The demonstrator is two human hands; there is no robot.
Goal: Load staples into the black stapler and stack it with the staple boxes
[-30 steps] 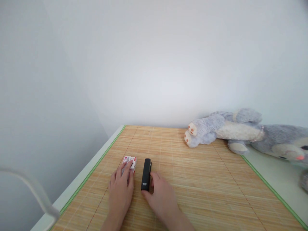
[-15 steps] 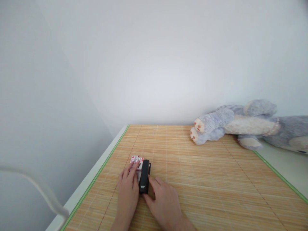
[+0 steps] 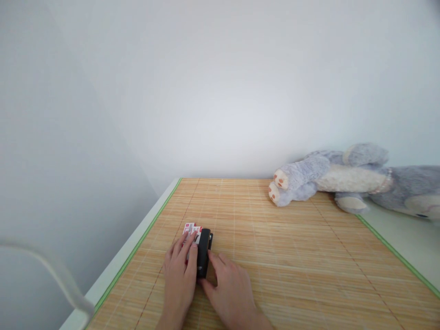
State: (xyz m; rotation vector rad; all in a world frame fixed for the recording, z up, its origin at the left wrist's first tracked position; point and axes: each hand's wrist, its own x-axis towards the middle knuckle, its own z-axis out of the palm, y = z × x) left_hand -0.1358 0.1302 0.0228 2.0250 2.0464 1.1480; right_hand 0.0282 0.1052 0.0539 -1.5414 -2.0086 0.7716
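Left hand (image 3: 180, 270) lies over red-and-white boxes (image 3: 189, 226); can't tell if fingers grip. Right hand (image 3: 231, 285) grasps black stapler (image 3: 204, 252) at near end, right of boxes.

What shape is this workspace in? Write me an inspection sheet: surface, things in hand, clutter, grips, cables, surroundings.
Surface: bamboo mat with green edging, on a pale table.
Things in hand: black stapler close along the right side of small red-and-white boxes; contact between them cannot be told.
Clutter: grey plush toy lying at the far right, partly on the mat.
Grips: left hand has its fingers over the boxes, its grip unclear; right hand has its grip at the stapler's near end and right side.
Cables: white curved cord-like thing at lower left, blurred; cannot tell if it is a cable.
Surroundings: plain pale wall behind; other people: nothing seen.
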